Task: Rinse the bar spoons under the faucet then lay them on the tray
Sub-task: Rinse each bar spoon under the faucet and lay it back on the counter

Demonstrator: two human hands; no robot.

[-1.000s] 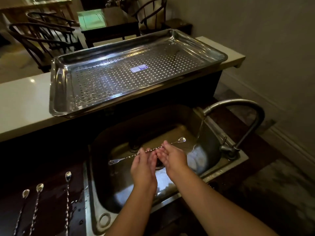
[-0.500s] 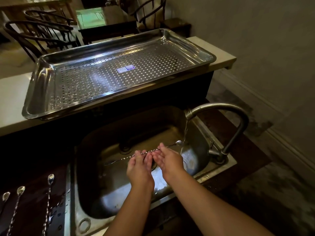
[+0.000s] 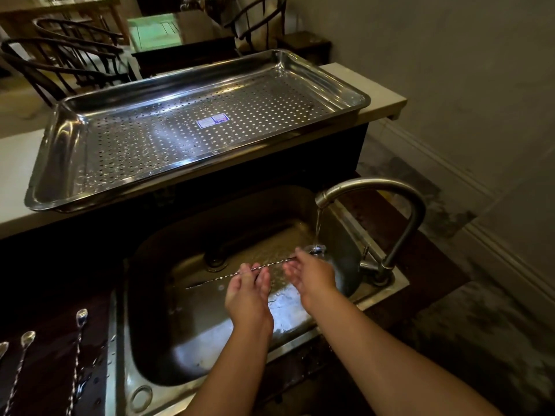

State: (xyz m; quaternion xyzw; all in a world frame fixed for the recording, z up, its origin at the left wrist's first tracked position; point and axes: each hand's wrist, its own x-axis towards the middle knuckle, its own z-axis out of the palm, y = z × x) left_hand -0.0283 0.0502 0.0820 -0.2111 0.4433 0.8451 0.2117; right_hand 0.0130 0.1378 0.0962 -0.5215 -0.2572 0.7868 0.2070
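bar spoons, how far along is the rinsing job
Done: nothing yet; the perforated tray holds no spoons. In hand: one bar spoon is held over the sink by the left hand and right hand, its bowl under the faucet stream. Left: three more spoons lie on the dark counter left of the sink, waiting to be rinsed.

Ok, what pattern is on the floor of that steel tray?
Rows of small round holes across the tray floor, with one blue-and-white sticker mid-floor; head view shows it.
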